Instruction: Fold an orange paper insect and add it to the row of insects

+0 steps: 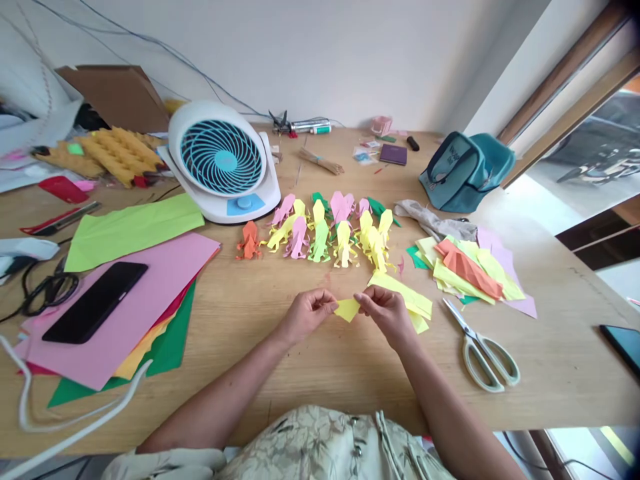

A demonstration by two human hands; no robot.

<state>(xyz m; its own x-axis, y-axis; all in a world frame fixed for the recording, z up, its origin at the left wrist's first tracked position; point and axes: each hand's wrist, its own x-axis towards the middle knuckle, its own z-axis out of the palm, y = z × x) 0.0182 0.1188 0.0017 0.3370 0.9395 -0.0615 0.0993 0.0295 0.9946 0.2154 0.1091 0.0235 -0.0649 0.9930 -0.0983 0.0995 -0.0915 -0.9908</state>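
Note:
My left hand [306, 313] and my right hand [386, 313] hover just above the wooden table [310, 373], each pinching one side of a small yellow paper piece [347, 309]. Both hands have their fingers closed on it. Right behind my right hand lies a stack of yellow paper strips [407, 300]. Farther back stands a row of several folded paper figures [320, 233] in yellow, pink, green and orange.
Scissors [483, 350] lie to the right, near a pile of cut paper scraps [467, 270]. Large coloured sheets [125, 300] with a black phone [95, 301] lie at left. A small fan [223, 160] and a teal bag [465, 170] stand at the back.

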